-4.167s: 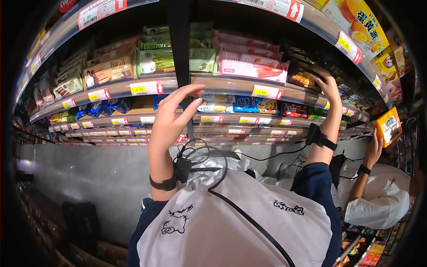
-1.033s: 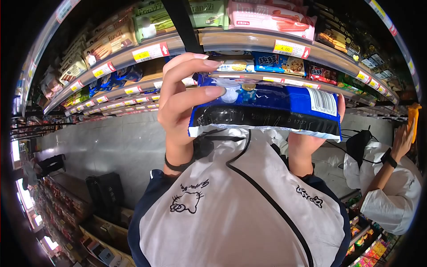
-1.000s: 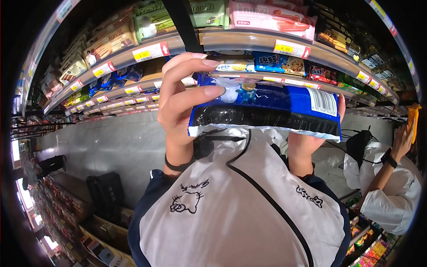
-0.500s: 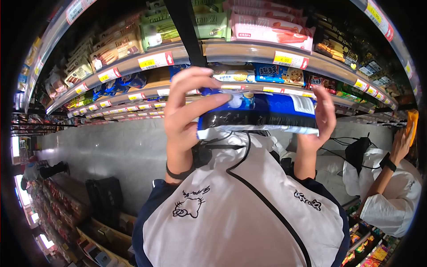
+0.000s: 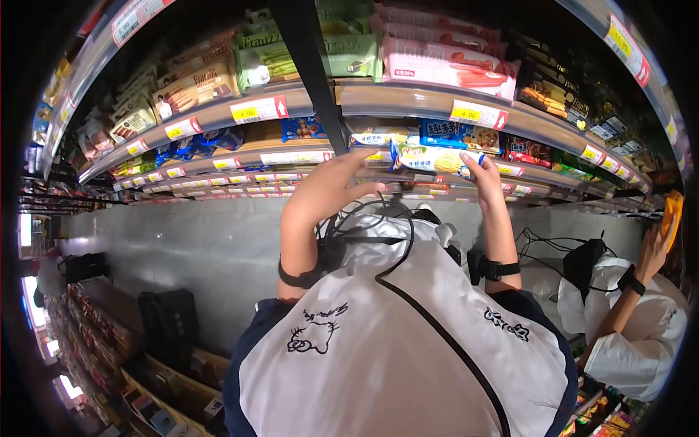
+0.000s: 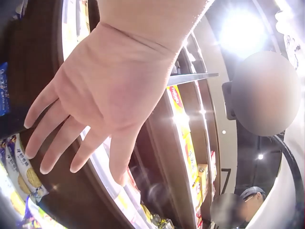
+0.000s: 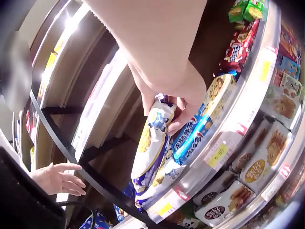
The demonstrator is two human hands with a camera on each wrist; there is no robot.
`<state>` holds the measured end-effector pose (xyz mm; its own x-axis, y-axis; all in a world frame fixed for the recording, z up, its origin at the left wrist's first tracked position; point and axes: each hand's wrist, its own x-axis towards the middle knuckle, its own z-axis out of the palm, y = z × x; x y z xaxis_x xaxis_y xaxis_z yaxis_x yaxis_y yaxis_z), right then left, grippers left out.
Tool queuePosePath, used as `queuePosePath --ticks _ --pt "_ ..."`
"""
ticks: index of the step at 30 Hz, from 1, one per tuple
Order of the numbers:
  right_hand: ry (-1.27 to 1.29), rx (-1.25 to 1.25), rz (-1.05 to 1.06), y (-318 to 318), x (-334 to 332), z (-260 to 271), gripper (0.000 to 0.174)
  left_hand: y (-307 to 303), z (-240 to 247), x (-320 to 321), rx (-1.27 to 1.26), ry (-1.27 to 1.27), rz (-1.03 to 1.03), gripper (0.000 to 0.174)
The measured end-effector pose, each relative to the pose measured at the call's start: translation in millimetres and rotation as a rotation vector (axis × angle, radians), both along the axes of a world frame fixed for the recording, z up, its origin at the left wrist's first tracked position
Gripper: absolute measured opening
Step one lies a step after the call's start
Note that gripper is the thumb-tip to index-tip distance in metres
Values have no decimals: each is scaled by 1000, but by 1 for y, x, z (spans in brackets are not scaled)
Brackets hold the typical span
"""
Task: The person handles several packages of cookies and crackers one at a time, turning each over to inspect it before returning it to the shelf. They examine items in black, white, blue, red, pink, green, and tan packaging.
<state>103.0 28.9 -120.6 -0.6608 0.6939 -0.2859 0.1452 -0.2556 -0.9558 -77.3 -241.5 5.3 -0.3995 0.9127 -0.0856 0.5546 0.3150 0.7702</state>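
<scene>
My right hand (image 5: 486,180) pinches one end of a white, blue and yellow biscuit packet (image 5: 433,160), thumb on its front, close before the second shelf. In the right wrist view the biscuit packet (image 7: 155,133) slants down from the fingers beside a similar packet on the shelf. My left hand (image 5: 320,195) is off the packet's other end with nothing in it; in the left wrist view its fingers (image 6: 62,138) spread out straight. Behind the held packet sit a similar white packet (image 5: 378,137) and a blue cookie packet (image 5: 440,133).
Pink packets (image 5: 444,69) and green packets (image 5: 266,62) fill the shelf above, over price tags. A black upright post (image 5: 309,65) divides the shelves. At the right a person (image 5: 630,313) holds an orange pack (image 5: 671,218). Black cables (image 5: 393,211) hang below my hands.
Earlier both hands held the packet up close, its blue and black back showing. Now the left hand has let go, and the right hand has carried it forward to the shelf, front showing.
</scene>
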Motion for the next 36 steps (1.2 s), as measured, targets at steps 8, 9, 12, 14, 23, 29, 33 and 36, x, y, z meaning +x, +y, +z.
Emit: queuePosePath --ticks 8,9,12,14,23,29,33,36 --pt "113 -156 -57 1 -79 -38 34 4 -16 -12 -53 79 59 54" --pt "90 -139 -54 -3 -88 -29 37 3 -16 -12 -42 73 53 53" --pt "129 33 -31 -17 -117 -15 48 1 -14 -13 -81 37 40 54" --pt "105 545 43 -11 -133 -28 51 -2 -18 -15 -66 55 56 55" --pt "-354 1176 117 15 -117 -43 63 -9 -22 -21 -93 16 61 59" --pt "-611 1434 394 65 -62 -25 74 1 -24 -23 -61 61 16 56" --pt "-653 1475 439 67 -45 -28 77 1 -29 -21 -71 52 -32 58" --pt "-636 1452 445 68 -47 -43 78 -7 -40 -20 -38 66 -20 58"
